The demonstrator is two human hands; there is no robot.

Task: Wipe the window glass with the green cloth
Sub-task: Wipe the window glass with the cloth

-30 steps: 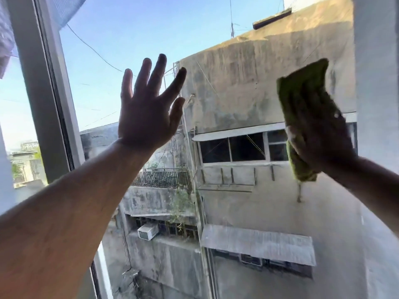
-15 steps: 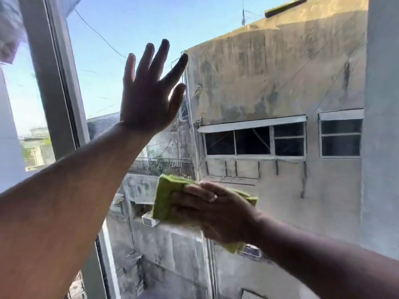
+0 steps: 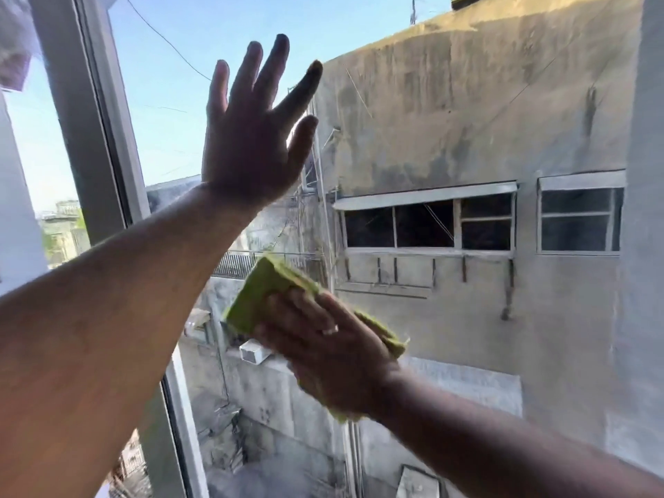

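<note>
- A grey metal window frame post (image 3: 90, 138) stands upright at the far left, outward of the left forearm.
- The left hand (image 3: 248, 145) is raised flat against the clear window glass (image 3: 413, 113), fingers spread wide and pointing up, with nothing in it.
- Below that hand and a little to its right, the folded green cloth (image 3: 262, 296) lies against the glass, one corner sticking out up and to the left.
- The right hand (image 3: 327, 350) lies spread over the cloth, palm pressing it to the pane, fingers laid nearly flat across it; a pale ring (image 3: 330, 330) shows on one finger. A strip of cloth shows past the wrist side of this hand.
- Beyond the glass, right of both hands, rises a stained concrete building (image 3: 503, 102) with dark windows.
</note>
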